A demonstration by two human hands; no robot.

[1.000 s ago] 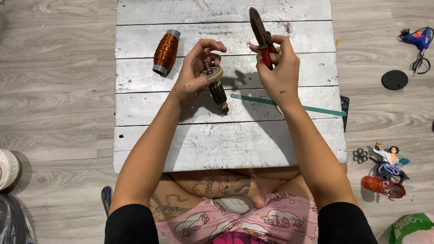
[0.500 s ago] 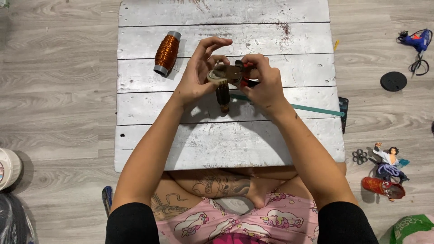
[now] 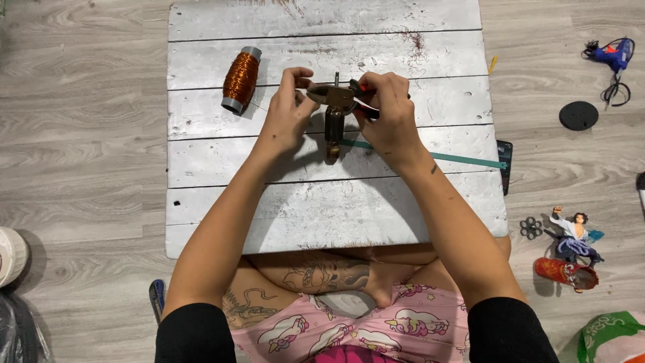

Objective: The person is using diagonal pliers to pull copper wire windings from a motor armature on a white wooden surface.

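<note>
My left hand point(image 3: 285, 114) pinches the top of a small dark brown wire figure point(image 3: 333, 131) that hangs over the white plank table point(image 3: 322, 208). My right hand point(image 3: 386, 114) grips red-handled pliers point(image 3: 339, 94), whose jaws point left and meet the figure's top between my two hands. A spool of copper wire point(image 3: 240, 79) lies on the table to the left of my left hand. A thin green strip point(image 3: 443, 158) lies on the boards under my right wrist.
On the floor to the right are a blue glue gun point(image 3: 613, 54), a black round disc point(image 3: 578, 115), a small figurine point(image 3: 572, 236) and a dark phone point(image 3: 504, 165) at the table edge. A white container point(image 3: 10, 255) sits far left.
The pliers came down from pointing upward to lying level against the figure. Both hands closed in together and the figure turned from tilted to hanging straight.
</note>
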